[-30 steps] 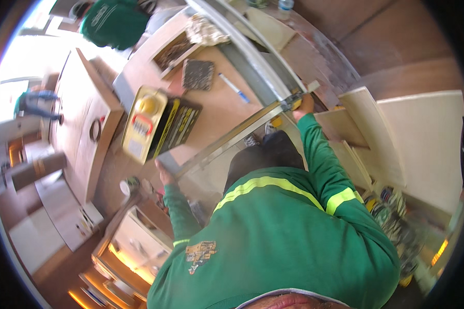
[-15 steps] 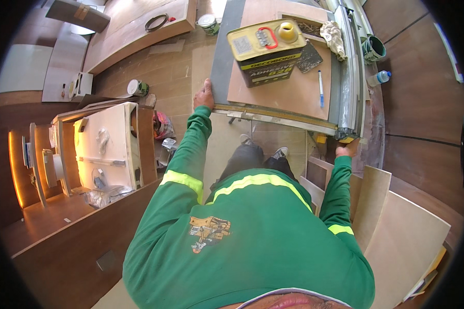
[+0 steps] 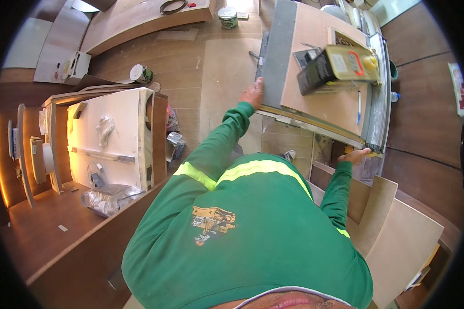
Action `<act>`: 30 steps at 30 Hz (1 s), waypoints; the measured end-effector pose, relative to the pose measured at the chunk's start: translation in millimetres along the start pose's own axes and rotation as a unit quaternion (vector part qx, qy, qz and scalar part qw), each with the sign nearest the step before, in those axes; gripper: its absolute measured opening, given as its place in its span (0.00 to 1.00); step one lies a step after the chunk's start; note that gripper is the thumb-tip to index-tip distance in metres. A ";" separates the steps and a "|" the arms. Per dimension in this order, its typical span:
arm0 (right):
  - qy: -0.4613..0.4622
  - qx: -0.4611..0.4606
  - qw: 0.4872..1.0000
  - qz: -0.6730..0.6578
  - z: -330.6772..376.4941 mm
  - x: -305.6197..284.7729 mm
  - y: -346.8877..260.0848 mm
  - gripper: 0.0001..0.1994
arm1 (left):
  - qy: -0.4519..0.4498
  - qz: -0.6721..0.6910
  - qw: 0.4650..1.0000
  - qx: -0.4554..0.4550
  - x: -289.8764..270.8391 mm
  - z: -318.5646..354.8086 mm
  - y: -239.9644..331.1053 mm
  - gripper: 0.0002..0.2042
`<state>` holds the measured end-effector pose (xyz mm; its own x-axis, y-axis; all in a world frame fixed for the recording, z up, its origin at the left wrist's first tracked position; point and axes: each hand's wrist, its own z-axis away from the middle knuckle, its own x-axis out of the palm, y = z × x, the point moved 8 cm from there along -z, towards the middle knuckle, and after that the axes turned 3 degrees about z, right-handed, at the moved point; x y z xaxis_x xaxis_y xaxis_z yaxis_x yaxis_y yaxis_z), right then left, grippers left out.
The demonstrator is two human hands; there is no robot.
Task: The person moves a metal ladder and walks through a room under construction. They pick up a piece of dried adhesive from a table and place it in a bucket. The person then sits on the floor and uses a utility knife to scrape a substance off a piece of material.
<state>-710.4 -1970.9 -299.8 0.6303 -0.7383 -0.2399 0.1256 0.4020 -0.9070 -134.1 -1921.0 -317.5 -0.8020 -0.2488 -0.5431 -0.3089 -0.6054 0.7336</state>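
My left hand (image 3: 252, 93) closes on the near left edge of a grey-topped work table (image 3: 279, 67) with metal rails. Under its near right corner, my right hand (image 3: 353, 156) holds on, thumb uppermost. A brown board (image 3: 335, 108) lies on the tabletop. On it a black-and-gold rectangular can (image 3: 340, 69) with a red handle and yellow spout cap leans over to the right, somewhat blurred. Beside the can lie a dark flat plate (image 3: 305, 55) and a blue-and-white pen (image 3: 359, 109). The table stands skewed, its right side nearer me.
Paint buckets stand on the floor, one (image 3: 227, 18) beyond the table and another (image 3: 141, 74) to the left. At left is a wooden cabinet (image 3: 111, 139) with lit shelves. Loose panels (image 3: 404, 242) lean at right, near a brown wall (image 3: 415, 123).
The table has shifted right and turned clockwise, both hands moving with it. The can, upright before, has tipped to the right. A metal bracket now shows at the table's left side.
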 end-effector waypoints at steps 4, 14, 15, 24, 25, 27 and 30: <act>0.091 0.054 0.983 0.149 95.0 13.6 4.2 0.49 | -0.100 -0.089 0.991 0.008 -20.2 7.6 21.1 0.41; -0.060 0.154 0.985 -0.039 200.5 120.7 56.0 0.37 | -0.211 -0.104 0.964 0.124 -31.7 -28.8 18.8 0.41; -0.039 0.143 0.988 -0.047 181.9 116.3 63.6 0.37 | -0.238 -0.106 0.957 0.128 -25.4 -27.0 22.8 0.41; 0.113 0.018 0.992 -0.050 166.6 109.9 72.6 0.35 | -0.418 -0.053 0.907 -0.001 -22.8 -56.5 19.6 0.38; 0.120 0.007 0.991 -0.058 163.9 103.5 73.9 0.34 | -0.441 -0.048 0.896 -0.008 -25.8 -57.2 31.2 0.38; 0.115 -0.011 0.990 -0.084 156.2 105.4 74.2 0.32 | -0.443 0.031 0.896 0.017 -36.8 -94.5 40.2 0.40; 0.105 0.005 0.987 -0.120 162.0 104.3 81.8 0.29 | -0.367 0.103 0.924 0.012 -53.7 -183.3 78.2 0.42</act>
<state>-510.2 -1927.3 -343.0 0.4093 -0.9084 -0.0853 0.2610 0.2061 -0.9431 -21.5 -2093.5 -305.8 -0.9733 0.2279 0.0271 -0.1143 -0.5838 0.8038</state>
